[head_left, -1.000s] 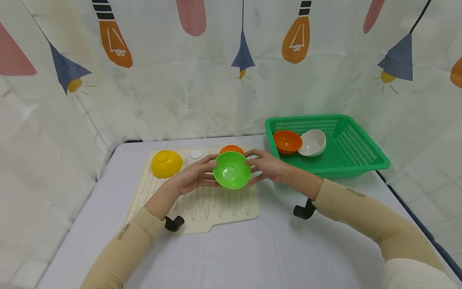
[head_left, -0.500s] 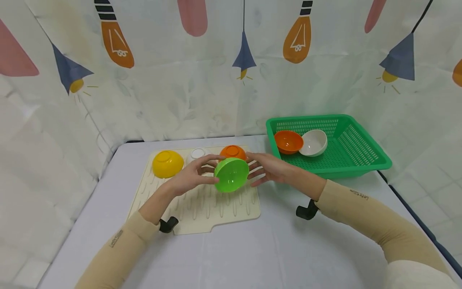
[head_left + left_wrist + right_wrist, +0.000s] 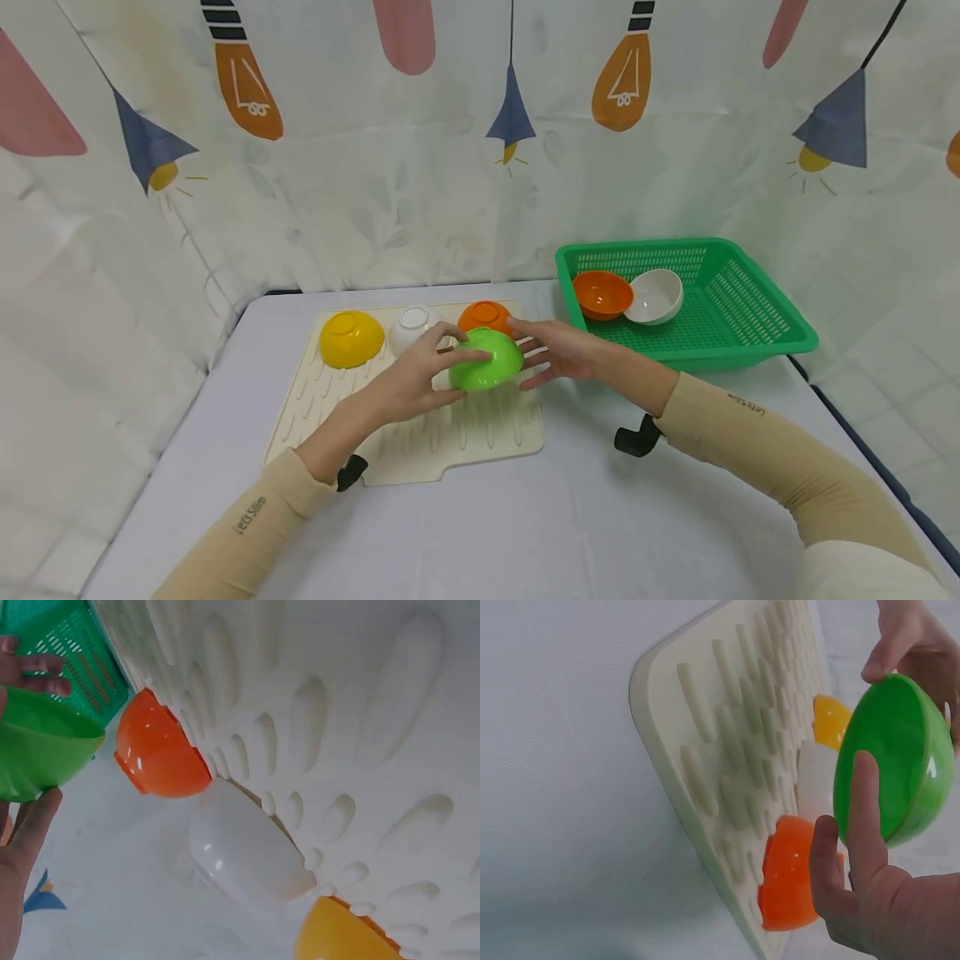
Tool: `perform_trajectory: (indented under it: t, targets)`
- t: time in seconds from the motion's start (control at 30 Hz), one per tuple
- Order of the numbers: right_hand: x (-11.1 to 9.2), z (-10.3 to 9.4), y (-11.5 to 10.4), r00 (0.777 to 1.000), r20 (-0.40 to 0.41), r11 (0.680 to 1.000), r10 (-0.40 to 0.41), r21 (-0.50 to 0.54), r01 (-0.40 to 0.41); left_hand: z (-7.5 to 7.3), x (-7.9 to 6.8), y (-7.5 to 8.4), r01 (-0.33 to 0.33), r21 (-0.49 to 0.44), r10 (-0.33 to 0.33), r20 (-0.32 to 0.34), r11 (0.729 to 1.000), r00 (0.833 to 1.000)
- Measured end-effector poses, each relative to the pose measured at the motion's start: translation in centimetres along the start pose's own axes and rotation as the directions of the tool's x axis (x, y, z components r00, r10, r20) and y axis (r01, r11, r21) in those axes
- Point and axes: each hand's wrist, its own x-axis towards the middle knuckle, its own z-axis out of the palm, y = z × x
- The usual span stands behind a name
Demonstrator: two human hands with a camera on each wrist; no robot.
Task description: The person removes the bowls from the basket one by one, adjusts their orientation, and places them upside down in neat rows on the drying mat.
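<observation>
A green bowl [image 3: 501, 367] hangs over the cream ridged mat [image 3: 480, 442], tilted nearly bottom-up. My left hand [image 3: 408, 385] holds it from the left, thumb and fingers round its side. My right hand [image 3: 564, 350] is at the bowl's right side with fingers spread and fairly straight. In the right wrist view the right index finger overlaps the hollow of the green bowl [image 3: 885, 742]. Behind it on the mat, an orange bowl [image 3: 483, 314], a white bowl [image 3: 405, 327] and a yellow bowl [image 3: 351, 342] lie upside down in a row.
At the back right stands a green slotted basket [image 3: 738, 354]. Inside are another orange bowl [image 3: 602, 296], facing up, and a white bowl [image 3: 655, 300], leaning beside it. A white cloth [image 3: 510, 533] covers the table; a printed curtain [image 3: 420, 192] hangs behind.
The green bowl has turned from showing its inside to nearly bottom-up. My left hand has rolled over with it. The right hand has loosened from its edge and stays alongside.
</observation>
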Motion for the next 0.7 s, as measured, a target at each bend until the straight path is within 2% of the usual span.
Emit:
perform_trajectory:
  t: [0.13,0.27,0.47,0.7]
  targets:
    - [0.07,-0.05,-0.05,1.000,0.005,1.000,0.006,0.007,-0.006,0.32,0.22,0.22,-0.114,0.105,0.115,-0.003,0.988,0.993]
    - [0.12,-0.17,-0.01,1.000,0.013,1.000,0.007,-0.008,-0.007,0.55,0.40,0.57,-0.192,0.209,0.194,0.011,0.959,0.981]
    - [0.04,-0.19,-0.03,1.000,-0.007,0.998,0.012,-0.059,-0.013,0.89,0.50,0.84,-0.253,0.327,0.255,0.040,0.911,0.966]
    - [-0.03,-0.33,-0.15,1.000,-0.009,0.994,0.020,-0.103,-0.020,1.02,0.53,0.98,-0.305,0.380,0.307,0.057,0.873,0.950]
